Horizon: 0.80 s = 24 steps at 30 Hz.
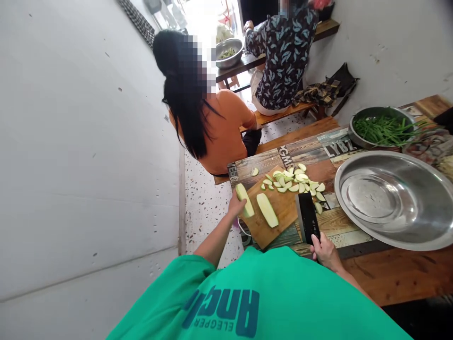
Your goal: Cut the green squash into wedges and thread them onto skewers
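My left hand (pixel 237 205) grips a pale green zucchini half (pixel 245 200) at the left edge of the wooden cutting board (pixel 264 234). A second zucchini half (pixel 267 210) lies cut face up on the board, just right of that hand. In my right hand (pixel 324 251) is the handle of a cleaver (pixel 307 217), its broad dark blade over the board's right edge. Beyond the blade, cut zucchini slices (pixel 302 178) are heaped across the board's far corner and onto the table. One slice (pixel 255 172) sits apart on the left.
A large steel basin (pixel 341 189) stands on the patterned table (pixel 244 166) at right, with a bowl (pixel 357 137) of green stalks behind it. Two people sit ahead, one in an orange top (pixel 222 127), near another steel bowl (pixel 235 59). A white wall (pixel 88 141) runs along the left.
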Motion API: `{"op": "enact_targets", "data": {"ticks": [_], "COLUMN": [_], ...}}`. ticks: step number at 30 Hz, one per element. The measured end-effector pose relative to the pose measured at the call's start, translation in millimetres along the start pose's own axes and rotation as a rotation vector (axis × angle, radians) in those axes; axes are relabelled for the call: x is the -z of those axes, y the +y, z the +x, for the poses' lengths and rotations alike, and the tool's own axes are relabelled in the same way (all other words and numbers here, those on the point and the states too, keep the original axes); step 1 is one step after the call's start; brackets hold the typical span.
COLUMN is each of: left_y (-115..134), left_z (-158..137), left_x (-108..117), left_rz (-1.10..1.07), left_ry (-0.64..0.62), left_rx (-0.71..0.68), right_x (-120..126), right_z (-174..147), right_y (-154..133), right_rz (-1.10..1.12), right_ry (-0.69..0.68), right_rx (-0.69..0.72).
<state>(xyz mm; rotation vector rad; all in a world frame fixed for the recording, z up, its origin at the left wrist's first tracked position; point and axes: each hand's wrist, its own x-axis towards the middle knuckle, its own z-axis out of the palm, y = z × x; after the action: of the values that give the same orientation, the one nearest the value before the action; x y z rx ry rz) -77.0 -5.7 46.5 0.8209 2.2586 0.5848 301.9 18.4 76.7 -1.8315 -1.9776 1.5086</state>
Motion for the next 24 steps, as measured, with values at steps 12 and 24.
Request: {"op": "enact_targets", "data": {"ticks": [12, 24], "left_y": [23.8, 41.7], "left_z": [126.3, 99.7], "left_x": [23.3, 21.8], "left_rz": [0.29, 0.705], "left_ry": [-0.426, -0.433], "left_rx": [-0.217, -0.476], "right_x": [-0.1, 12.7], "right_z": [-10.7, 0.0], "right_y": [20.7, 0.2], "right_rz": [-0.071, -0.058], "right_ry": [0.031, -0.016], "right_rx": [0.034, -0.007]}}
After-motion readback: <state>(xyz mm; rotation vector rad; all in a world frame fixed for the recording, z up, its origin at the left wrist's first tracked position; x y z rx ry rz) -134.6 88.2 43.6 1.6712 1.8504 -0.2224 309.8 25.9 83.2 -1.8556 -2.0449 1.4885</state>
